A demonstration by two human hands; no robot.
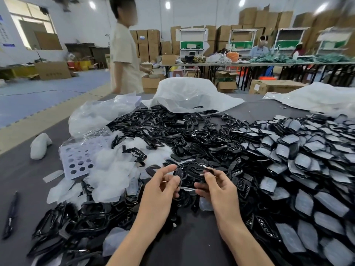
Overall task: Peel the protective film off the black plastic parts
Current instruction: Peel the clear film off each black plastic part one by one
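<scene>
I hold one black plastic part [189,174] between both hands above the grey table. My left hand [163,186] pinches its left end with thumb and fingers. My right hand [216,186] pinches its right end. A strip of pale film [187,189] shows under the part between my hands. To the right lies a heap of black parts with grey film on them [299,164]. Behind and to the left lie bare black frames [172,127]. Peeled film pieces [109,169] are piled at the left.
A perforated white sheet [78,160] lies at the left, a black pen [10,214] near the table's left edge. Clear plastic bags [188,93] sit at the far side. A person in a beige shirt [124,54] stands beyond the table. Cardboard boxes fill the background.
</scene>
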